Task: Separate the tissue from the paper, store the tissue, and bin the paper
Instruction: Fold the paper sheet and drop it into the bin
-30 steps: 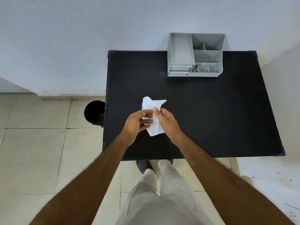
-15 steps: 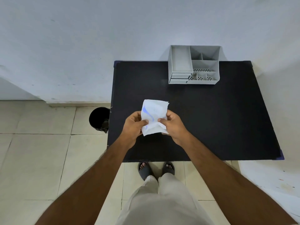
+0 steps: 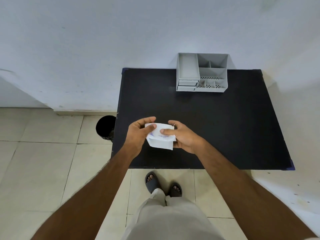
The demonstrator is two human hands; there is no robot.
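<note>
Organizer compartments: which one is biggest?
The long left compartment of the grey organizer: it runs nearly the full depth, while the right side is split into smaller sections.

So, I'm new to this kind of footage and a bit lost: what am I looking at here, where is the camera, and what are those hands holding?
There is no machine here. The camera sits on a person's head and looks forward and down, so you see their own two arms, trousers and sandalled feet. The left hand and right hand together hold a white paper packet with some blue print, just above a black table. Whether the tissue has come apart from the paper cannot be told. At the table's far edge, against the wall, stands a grey organiser with several open compartments and small drawers. On the floor beside the table's left edge is a black bin.
</note>
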